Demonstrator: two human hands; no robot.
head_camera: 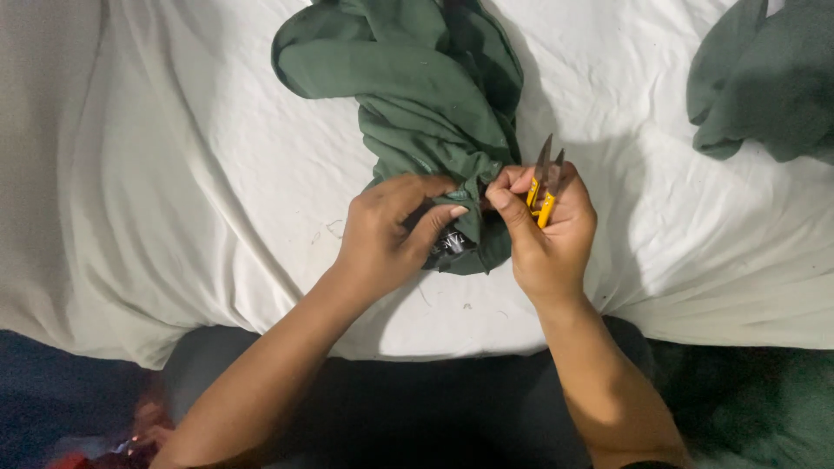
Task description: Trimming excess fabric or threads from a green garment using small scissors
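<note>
Head view: left hand (382, 233) pinches the lower edge of the green garment (426, 95) bunched on the white sheet (174, 174). Right hand (547, 230) grips the same fold, yellow thread snips (544, 187) tucked in its fingers, blades up and clear of cloth. Looks like inspecting a seam; trimming would need the blades turned down. Another green cloth (764, 78) lies well apart, nothing blocking.
</note>
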